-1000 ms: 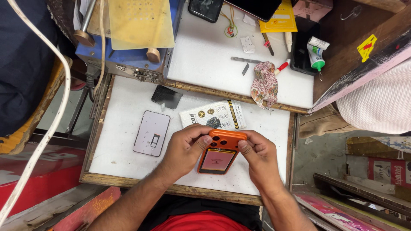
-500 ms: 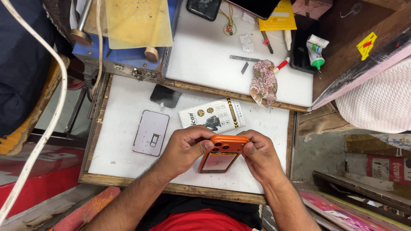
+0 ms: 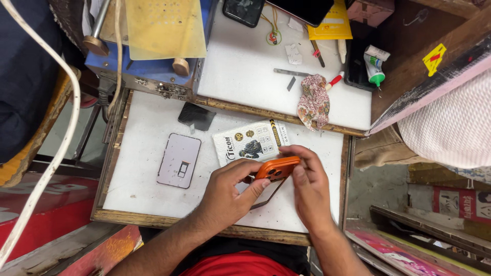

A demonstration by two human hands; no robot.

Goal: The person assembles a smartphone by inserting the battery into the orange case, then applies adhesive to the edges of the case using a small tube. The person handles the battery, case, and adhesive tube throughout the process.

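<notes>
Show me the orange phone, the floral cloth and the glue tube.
orange phone (image 3: 276, 167), head view, on its orange back.
floral cloth (image 3: 313, 100), head view, on its middle.
glue tube (image 3: 374, 65), head view, on its white body.

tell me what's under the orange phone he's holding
Under the orange phone, a thin dark-edged panel pokes out above the white tray. The left hand and right hand cover the rest.

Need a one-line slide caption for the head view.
Left hand and right hand hold an orange phone case edge-up over a white-topped wooden tray, beside a flat pale lilac phone back panel.
</notes>
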